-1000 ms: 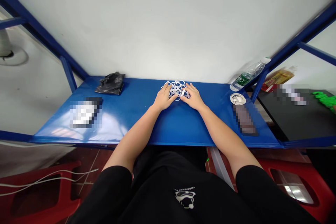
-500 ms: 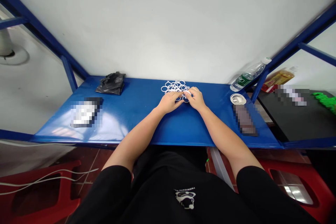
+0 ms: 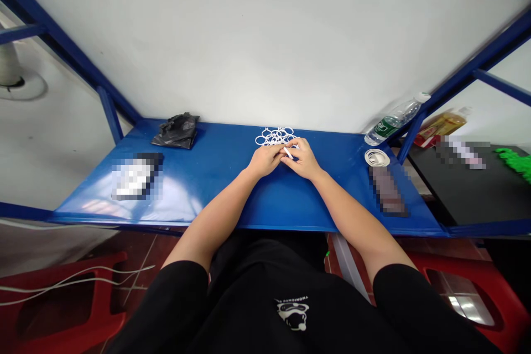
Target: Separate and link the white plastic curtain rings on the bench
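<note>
A cluster of white rings (image 3: 274, 136) lies on the blue tabletop by the wall, partly hidden behind my hands. My left hand (image 3: 264, 161) is closed, its fingertips meeting those of the other hand at the near side of the rings. Between the two sets of fingertips a short white piece (image 3: 289, 153) shows, probably a ring seen edge-on. My right hand (image 3: 306, 160) curls its thumb and fingers around this piece. Whether the left fingers also grip it is partly hidden.
A crumpled black plastic bag (image 3: 177, 130) and a blurred-out item (image 3: 135, 177) lie to the left. On the right are a leaning water bottle (image 3: 388, 123), a coiled white strap or cable (image 3: 376, 157) and a blurred dark object (image 3: 389, 191). Blue frame bars (image 3: 108, 113) flank the table (image 3: 290, 204).
My right hand has turned, and its fingers have come closer to the left hand. The white piece between them now appears edge-on. The ring cluster has stayed in place.
</note>
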The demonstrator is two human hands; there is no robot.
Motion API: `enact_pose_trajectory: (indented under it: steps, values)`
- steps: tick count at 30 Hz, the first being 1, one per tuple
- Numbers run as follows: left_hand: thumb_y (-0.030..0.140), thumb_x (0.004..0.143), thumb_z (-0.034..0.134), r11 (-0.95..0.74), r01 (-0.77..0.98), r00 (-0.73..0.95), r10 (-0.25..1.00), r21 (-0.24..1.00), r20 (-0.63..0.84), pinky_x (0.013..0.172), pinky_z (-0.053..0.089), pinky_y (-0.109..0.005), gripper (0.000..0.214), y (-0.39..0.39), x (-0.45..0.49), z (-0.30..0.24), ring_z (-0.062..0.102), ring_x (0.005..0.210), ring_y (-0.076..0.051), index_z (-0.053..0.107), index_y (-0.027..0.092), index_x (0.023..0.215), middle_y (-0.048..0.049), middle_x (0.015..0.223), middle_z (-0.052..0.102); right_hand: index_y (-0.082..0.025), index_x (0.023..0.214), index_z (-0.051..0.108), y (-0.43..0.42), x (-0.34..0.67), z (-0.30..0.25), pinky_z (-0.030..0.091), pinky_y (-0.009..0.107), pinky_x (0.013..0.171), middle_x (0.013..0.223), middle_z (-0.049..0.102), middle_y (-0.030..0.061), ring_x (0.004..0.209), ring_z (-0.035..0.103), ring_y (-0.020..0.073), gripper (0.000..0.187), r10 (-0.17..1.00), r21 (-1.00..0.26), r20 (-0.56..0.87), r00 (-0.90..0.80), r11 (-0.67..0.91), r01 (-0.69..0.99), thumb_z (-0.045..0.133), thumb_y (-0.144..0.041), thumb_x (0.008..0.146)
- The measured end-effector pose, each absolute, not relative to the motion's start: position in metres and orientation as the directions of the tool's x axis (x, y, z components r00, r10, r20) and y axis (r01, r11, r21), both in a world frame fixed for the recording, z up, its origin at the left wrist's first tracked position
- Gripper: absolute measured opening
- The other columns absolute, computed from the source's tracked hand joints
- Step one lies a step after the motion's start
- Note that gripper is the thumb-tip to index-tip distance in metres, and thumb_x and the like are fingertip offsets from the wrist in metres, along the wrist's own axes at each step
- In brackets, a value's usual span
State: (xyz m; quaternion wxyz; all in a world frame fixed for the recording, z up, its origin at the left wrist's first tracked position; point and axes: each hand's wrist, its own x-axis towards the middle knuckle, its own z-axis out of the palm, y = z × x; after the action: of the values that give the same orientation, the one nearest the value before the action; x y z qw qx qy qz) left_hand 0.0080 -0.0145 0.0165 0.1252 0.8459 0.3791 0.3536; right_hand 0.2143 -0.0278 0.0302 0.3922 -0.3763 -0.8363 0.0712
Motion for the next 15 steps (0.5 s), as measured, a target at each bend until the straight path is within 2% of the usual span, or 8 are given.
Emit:
enact_pose_trajectory:
  steps: [5, 9, 12, 15]
  values:
    - [0.028, 0.105, 0.056, -0.666, 0.566, 0.446, 0.743, 0.485, 0.5, 0.076, 0.05, -0.027, 0.027, -0.0159, 0.0079, 0.0178, 0.074, 0.086, -0.019, 0.074, 0.02, 0.122, -0.007, 0.101, 0.08, -0.03, 0.11, 0.081, -0.0257, 0.2141, 0.0278, 0.051, 0.054, 0.104, 0.117, 0.068, 0.0095, 0.113, 0.061, 0.0294, 0.021, 0.63, -0.373, 0.668, -0.396, 0.744, 0.554, 0.065, -0.041, 0.101]
    - [0.028, 0.105, 0.056, -0.652, 0.588, 0.432, 0.753, 0.479, 0.496, 0.074, 0.05, -0.027, 0.023, -0.0157, 0.0092, 0.0159, 0.073, 0.083, -0.019, 0.076, 0.019, 0.112, -0.0066, 0.098, 0.08, -0.033, 0.106, 0.082, -0.0238, 0.2171, 0.0288, 0.047, 0.057, 0.112, 0.132, 0.068, 0.0067, 0.129, 0.056, 0.0315, 0.022, 0.597, -0.3, 0.692, -0.407, 0.75, 0.59, 0.061, -0.026, 0.101]
    - [0.023, 0.104, 0.053, -0.645, 0.589, 0.403, 0.756, 0.486, 0.515, 0.079, 0.053, -0.028, 0.027, -0.0138, 0.0087, 0.0133, 0.075, 0.091, -0.02, 0.075, 0.02, 0.119, -0.0066, 0.106, 0.081, -0.032, 0.104, 0.083, -0.0215, 0.2195, 0.0273, 0.04, 0.061, 0.12, 0.146, 0.063, 0.0036, 0.142, 0.047, 0.0339, 0.029, 0.594, -0.253, 0.686, -0.421, 0.736, 0.627, 0.059, -0.016, 0.097]
    - [0.02, 0.104, 0.048, -0.646, 0.573, 0.378, 0.754, 0.505, 0.537, 0.087, 0.055, -0.03, 0.033, -0.0128, 0.0068, 0.0117, 0.076, 0.099, -0.021, 0.073, 0.02, 0.126, -0.0077, 0.115, 0.08, -0.03, 0.103, 0.084, -0.02, 0.2205, 0.0249, 0.037, 0.064, 0.123, 0.155, 0.059, 0.0028, 0.149, 0.041, 0.0357, 0.032, 0.623, -0.259, 0.667, -0.408, 0.708, 0.656, 0.057, -0.014, 0.096]
